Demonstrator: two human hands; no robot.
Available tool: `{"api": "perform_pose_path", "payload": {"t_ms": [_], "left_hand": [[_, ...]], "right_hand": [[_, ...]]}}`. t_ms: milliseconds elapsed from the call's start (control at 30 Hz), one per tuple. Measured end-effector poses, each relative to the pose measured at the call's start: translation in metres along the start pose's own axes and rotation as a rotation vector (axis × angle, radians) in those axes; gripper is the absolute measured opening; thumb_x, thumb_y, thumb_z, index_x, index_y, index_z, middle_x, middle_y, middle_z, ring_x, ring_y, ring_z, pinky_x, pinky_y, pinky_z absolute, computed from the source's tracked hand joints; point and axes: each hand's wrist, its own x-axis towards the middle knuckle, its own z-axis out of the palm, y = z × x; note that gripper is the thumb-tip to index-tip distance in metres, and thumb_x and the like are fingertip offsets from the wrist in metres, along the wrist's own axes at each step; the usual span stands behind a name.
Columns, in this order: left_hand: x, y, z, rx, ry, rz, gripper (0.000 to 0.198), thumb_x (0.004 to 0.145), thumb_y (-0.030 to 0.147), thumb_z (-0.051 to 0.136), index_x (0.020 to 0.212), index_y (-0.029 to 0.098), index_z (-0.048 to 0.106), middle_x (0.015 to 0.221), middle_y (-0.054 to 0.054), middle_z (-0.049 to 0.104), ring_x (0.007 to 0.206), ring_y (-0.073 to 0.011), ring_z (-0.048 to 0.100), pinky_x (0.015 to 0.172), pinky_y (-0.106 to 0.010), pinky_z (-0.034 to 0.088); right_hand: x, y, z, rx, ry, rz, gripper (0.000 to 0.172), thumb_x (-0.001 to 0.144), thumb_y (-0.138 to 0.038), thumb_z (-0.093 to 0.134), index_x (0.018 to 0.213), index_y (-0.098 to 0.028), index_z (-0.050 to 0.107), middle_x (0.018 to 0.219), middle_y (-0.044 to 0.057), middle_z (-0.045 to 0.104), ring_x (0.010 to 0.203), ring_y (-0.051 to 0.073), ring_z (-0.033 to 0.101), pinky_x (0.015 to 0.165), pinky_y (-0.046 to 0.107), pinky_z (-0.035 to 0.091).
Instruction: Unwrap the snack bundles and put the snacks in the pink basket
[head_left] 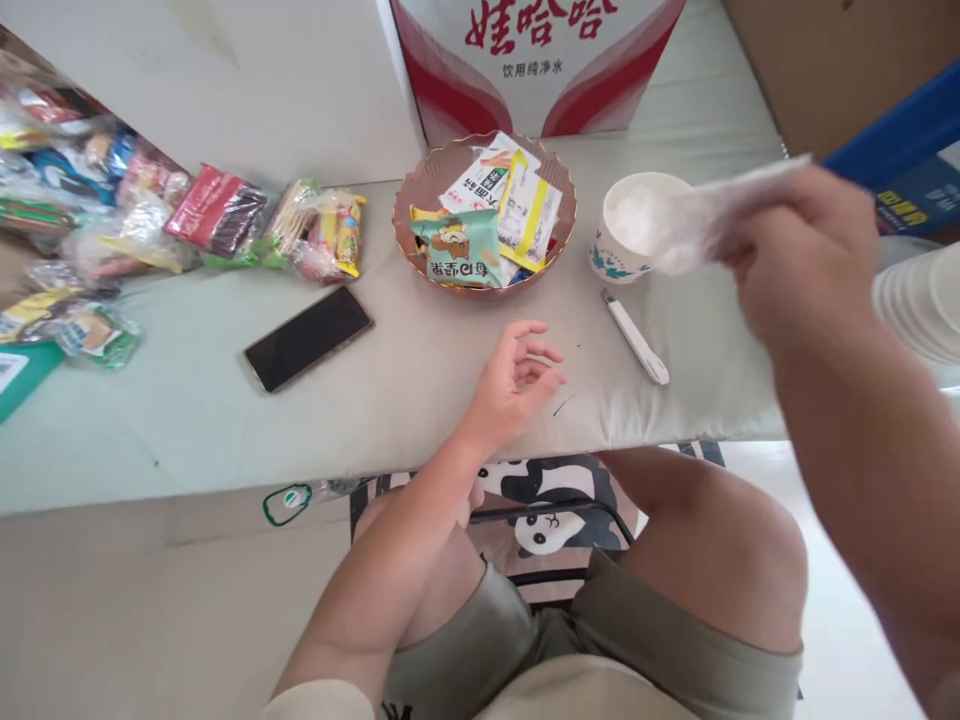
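My right hand (806,255) is closed on a whitish, motion-blurred wrapper (712,215), whose far end reaches over the rim of a white paper cup (619,262) with blue leaf prints. Something white and blurred shows in the cup's mouth. My left hand (523,385) hovers over the table's front part with its fingers loosely curled and apart, holding nothing. Beyond it stands a pinkish scalloped bowl (411,190) with snack packets (461,248) inside. A white utility knife (636,338) lies on the table between my hands.
A black phone (308,338) lies on the cloth-covered table (187,400). Packaged snacks (217,212) are heaped at the left. Behind the bowl stands a red and white carton (536,75). Stacked white cups (922,300) are at the right edge.
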Motion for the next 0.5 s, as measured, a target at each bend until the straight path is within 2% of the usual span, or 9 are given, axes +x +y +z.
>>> {"api": "perform_pose_path", "payload": {"t_ms": [33, 67, 133, 200, 267, 333, 400, 500], "left_hand": [[0.002, 0.000, 0.003, -0.004, -0.019, -0.021, 0.046, 0.086, 0.033, 0.073, 0.124, 0.027, 0.047, 0.102, 0.001, 0.065, 0.076, -0.0095, 0.071, 0.076, -0.027, 0.056], [0.004, 0.001, 0.005, -0.004, -0.038, -0.041, 0.045, 0.086, 0.033, 0.072, 0.124, 0.027, 0.048, 0.102, 0.001, 0.064, 0.075, -0.0093, 0.070, 0.075, -0.027, 0.056], [0.007, 0.002, 0.010, 0.007, -0.061, -0.074, 0.044, 0.087, 0.033, 0.071, 0.123, 0.026, 0.048, 0.103, 0.001, 0.063, 0.075, -0.0095, 0.070, 0.074, -0.027, 0.054], [0.009, 0.003, 0.013, 0.019, -0.063, -0.088, 0.044, 0.086, 0.033, 0.070, 0.123, 0.025, 0.048, 0.103, 0.000, 0.063, 0.076, -0.0102, 0.070, 0.071, -0.026, 0.052], [0.009, 0.003, 0.015, 0.025, -0.064, -0.087, 0.044, 0.085, 0.032, 0.071, 0.123, 0.025, 0.050, 0.104, -0.002, 0.064, 0.075, -0.0107, 0.068, 0.067, -0.026, 0.050], [0.009, 0.002, 0.015, 0.026, -0.072, -0.076, 0.045, 0.084, 0.032, 0.072, 0.123, 0.025, 0.051, 0.105, -0.003, 0.065, 0.074, -0.0111, 0.067, 0.065, -0.026, 0.049], [0.008, 0.000, 0.014, 0.039, -0.088, -0.067, 0.044, 0.085, 0.033, 0.072, 0.123, 0.025, 0.052, 0.108, -0.004, 0.066, 0.077, -0.0118, 0.067, 0.066, -0.026, 0.050], [0.005, -0.001, 0.011, 0.062, -0.114, -0.059, 0.044, 0.086, 0.036, 0.071, 0.125, 0.026, 0.052, 0.111, -0.005, 0.066, 0.080, -0.0126, 0.067, 0.069, -0.027, 0.051]], "right_hand": [[0.021, -0.005, 0.000, -0.114, 0.001, 0.066, 0.029, 0.073, 0.007, 0.046, 0.078, -0.018, 0.059, 0.069, 0.000, 0.054, 0.062, 0.009, 0.047, 0.061, 0.027, 0.042], [0.039, -0.010, 0.002, -0.246, -0.024, 0.076, 0.032, 0.074, 0.008, 0.048, 0.087, -0.017, 0.062, 0.074, 0.000, 0.057, 0.064, 0.008, 0.047, 0.063, 0.027, 0.041], [0.065, -0.015, 0.011, -0.502, -0.203, 0.061, 0.036, 0.080, 0.003, 0.056, 0.107, -0.018, 0.065, 0.087, 0.003, 0.065, 0.069, 0.009, 0.050, 0.068, 0.031, 0.041], [0.078, -0.014, 0.021, -0.704, -0.363, 0.011, 0.038, 0.083, -0.004, 0.066, 0.117, -0.021, 0.064, 0.100, 0.008, 0.071, 0.082, 0.015, 0.057, 0.074, 0.037, 0.043], [0.083, -0.008, 0.030, -0.823, -0.414, -0.083, 0.036, 0.077, -0.007, 0.077, 0.109, -0.022, 0.068, 0.117, 0.013, 0.070, 0.104, 0.024, 0.061, 0.084, 0.044, 0.044], [0.087, 0.003, 0.037, -0.903, -0.425, -0.208, 0.027, 0.072, -0.008, 0.082, 0.093, -0.022, 0.072, 0.129, 0.010, 0.067, 0.123, 0.028, 0.058, 0.090, 0.046, 0.043], [0.097, 0.019, 0.044, -0.999, -0.497, -0.266, 0.014, 0.075, -0.010, 0.079, 0.074, -0.021, 0.071, 0.115, 0.004, 0.072, 0.120, 0.022, 0.061, 0.084, 0.041, 0.043], [0.121, 0.051, 0.058, -1.031, -0.776, -0.147, 0.032, 0.081, -0.020, 0.076, 0.053, -0.019, 0.062, 0.068, -0.002, 0.068, 0.086, 0.010, 0.067, 0.065, 0.034, 0.034]]}}
